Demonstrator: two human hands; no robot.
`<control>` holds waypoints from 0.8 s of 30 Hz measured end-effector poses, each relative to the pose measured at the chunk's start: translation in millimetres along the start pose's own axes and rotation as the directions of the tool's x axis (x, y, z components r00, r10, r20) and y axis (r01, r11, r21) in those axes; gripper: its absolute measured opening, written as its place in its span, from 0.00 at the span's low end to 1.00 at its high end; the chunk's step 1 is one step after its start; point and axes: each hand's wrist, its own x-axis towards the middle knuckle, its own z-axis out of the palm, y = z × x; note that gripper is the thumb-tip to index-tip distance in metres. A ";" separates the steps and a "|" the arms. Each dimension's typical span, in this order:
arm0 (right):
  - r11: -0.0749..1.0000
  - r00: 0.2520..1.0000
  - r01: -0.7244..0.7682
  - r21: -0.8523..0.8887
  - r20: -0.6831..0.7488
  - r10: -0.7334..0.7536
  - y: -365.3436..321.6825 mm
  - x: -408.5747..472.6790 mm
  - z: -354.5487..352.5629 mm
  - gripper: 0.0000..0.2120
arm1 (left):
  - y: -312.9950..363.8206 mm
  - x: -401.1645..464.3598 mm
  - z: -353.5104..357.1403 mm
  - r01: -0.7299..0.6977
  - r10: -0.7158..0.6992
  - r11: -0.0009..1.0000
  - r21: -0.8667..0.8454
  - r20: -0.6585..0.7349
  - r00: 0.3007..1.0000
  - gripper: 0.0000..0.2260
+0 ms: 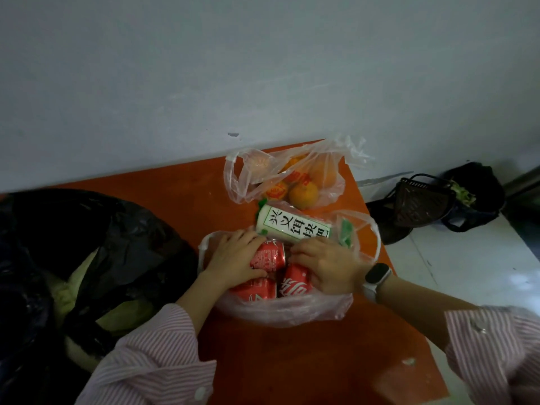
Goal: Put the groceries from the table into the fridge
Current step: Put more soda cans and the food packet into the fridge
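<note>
Head view, orange tabletop [292, 361] against a pale wall. Landmark: the clear plastic bag [292, 312] lying open near the tabletop's middle.

Inside that bag: three red cola cans and a white cylindrical package [293, 226] with a green-edged label and black characters. The package lies on its side at the bag's far edge. Upper can [268, 257] lies on its side just in front of the package; lower-left can [255, 292] and lower-right can [295, 283] sit side by side nearer the person, touching or nearly touching.

Left hand [233, 258] is in the bag; its grip is curled round the upper can, fingers over the can's far side, thumb on the near side. Right hand [327, 266] is also in the bag, fingers bent over the lower-right can; grip appears closed on that can, though the far fingertips reach toward the package's base. A dark watch [377, 274] sits on the right wrist. Both sleeves are pink-striped.

Beyond the clear bag, toward the wall: a second clear bag [248, 182] holding oranges [304, 194].

Left of the clear bag: a large black bag [87, 229], open, pale green produce showing inside.

Right of the clear bag, off the tabletop on the floor: a dark basket [420, 203] and a dark bag [473, 194].
</note>
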 end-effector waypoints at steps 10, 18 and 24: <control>0.981 0.991 0.016 -0.192 0.131 0.010 0.8 -2.8 14.2 0.35 | 10.1 3.7 -5.6 0.052 -0.051 0.981 -0.185 0.009 0.999 0.37; 0.987 0.983 -0.159 -0.027 0.087 0.161 -0.9 2.4 22.9 0.37 | 18.8 -38.6 -8.3 0.207 -0.533 0.641 -0.739 -0.235 0.813 0.36; 0.662 0.847 -0.280 0.696 -0.146 0.511 -27.2 -7.5 -21.7 0.36 | 38.2 -68.5 -39.5 -0.050 -0.600 0.372 -0.927 -0.281 0.749 0.34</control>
